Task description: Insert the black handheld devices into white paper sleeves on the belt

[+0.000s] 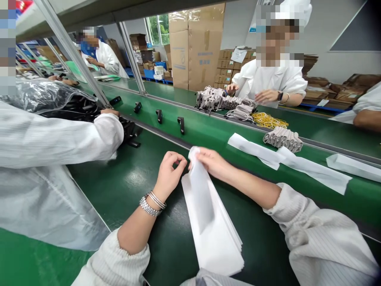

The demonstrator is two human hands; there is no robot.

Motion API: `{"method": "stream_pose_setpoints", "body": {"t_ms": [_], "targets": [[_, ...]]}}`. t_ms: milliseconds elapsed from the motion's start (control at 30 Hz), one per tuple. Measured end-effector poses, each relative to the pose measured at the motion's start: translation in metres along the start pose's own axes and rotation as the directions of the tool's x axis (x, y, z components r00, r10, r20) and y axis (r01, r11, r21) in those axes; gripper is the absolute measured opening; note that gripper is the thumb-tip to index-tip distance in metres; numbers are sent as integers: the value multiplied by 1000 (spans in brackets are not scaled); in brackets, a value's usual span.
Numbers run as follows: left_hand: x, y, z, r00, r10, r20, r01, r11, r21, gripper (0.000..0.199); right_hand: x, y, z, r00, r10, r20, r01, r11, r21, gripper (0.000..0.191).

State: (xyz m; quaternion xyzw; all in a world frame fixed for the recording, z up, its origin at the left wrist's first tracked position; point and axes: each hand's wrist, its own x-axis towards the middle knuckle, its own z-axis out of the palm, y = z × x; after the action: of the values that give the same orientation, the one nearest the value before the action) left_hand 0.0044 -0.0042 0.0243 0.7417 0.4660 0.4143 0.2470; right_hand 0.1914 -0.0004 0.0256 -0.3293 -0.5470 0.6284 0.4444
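Head view: right hand point(212, 161) pinches the top end of 1 white sleeve point(204, 194); left hand point(169, 171) curled just beside, thumb and finger close (can't tell from here if anything's between them). Sleeve looks light, thin, floppy, likely to crease; the top edge seems the best hold. It hangs below the right fingers, over the stack of white sleeves point(218, 250) above the green worktop point(125, 198).
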Motion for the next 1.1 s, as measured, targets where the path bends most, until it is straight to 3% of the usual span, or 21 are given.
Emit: {"method": "stream_pose_setpoints", "body": {"t_ms": [67, 133, 233, 300, 333, 400, 467, 533, 633, 700, 800, 867, 933, 1000, 1100], "targets": [[-1, -2, -2, 994, -52, 94, 41, 993, 114, 13, 11, -17, -20, 964, -115, -240, 89, 989, -116, 35], [-2, -2, -5, 971, -129, 200, 80, 968, 236, 16, 27, -32, -49, 873, -284, -398, 115, 911, -396, 30], [-5, 0, -8, 915, -212, 342, 84, 932, 354, 28, 53, -43, -87, 781, -480, -400, -70, 569, -819, 21], [-4, 0, -9, 887, -224, 403, 59, 922, 382, 30, 70, -38, -98, 804, -501, -322, -160, 339, -927, 19], [-4, 0, -9, 878, -222, 424, 48, 922, 385, 27, 78, -31, -98, 838, -469, -279, -162, 274, -948, 28], [-3, -2, -8, 867, -207, 453, 29, 929, 369, 17, 96, -15, -89, 917, -346, -197, -117, 238, -964, 49], [-1, -4, -6, 869, -182, 461, 13, 939, 345, 11, 114, 4, -74, 967, -213, -137, -83, 247, -965, 61], [-1, -6, -3, 883, -148, 446, -14, 940, 340, 16, 132, 20, -61, 983, -125, -135, -105, 220, -970, 63], [-1, -7, 0, 905, -105, 411, -63, 925, 374, 26, 156, 34, -56, 972, -99, -211, -195, 150, -969, 50], [-1, -6, 2, 921, -75, 383, -85, 919, 386, 28, 168, 38, -61, 944, -131, -304, -270, 223, -937, 35], [-1, -4, 2, 943, -27, 333, -90, 940, 329, 26, 171, 38, -73, 882, -112, -458, -332, 541, -773, 22], [-2, -2, 1, 953, 6, 303, -88, 962, 258, 22, 160, 36, -77, 865, -72, -497, -330, 664, -671, 26], [-2, 0, 0, 962, 29, 271, -90, 972, 216, 17, 138, 33, -74, 879, -43, -475, -258, 794, -550, 37], [-3, 0, 0, 969, 49, 243, -105, 969, 224, 13, 107, 28, -68, 920, -27, -390, -91, 955, -282, 58], [-4, -2, 0, 973, 86, 214, -142, 954, 264, 12, 59, 16, -57, 967, -58, -247, 62, 998, 8, 88]]}}
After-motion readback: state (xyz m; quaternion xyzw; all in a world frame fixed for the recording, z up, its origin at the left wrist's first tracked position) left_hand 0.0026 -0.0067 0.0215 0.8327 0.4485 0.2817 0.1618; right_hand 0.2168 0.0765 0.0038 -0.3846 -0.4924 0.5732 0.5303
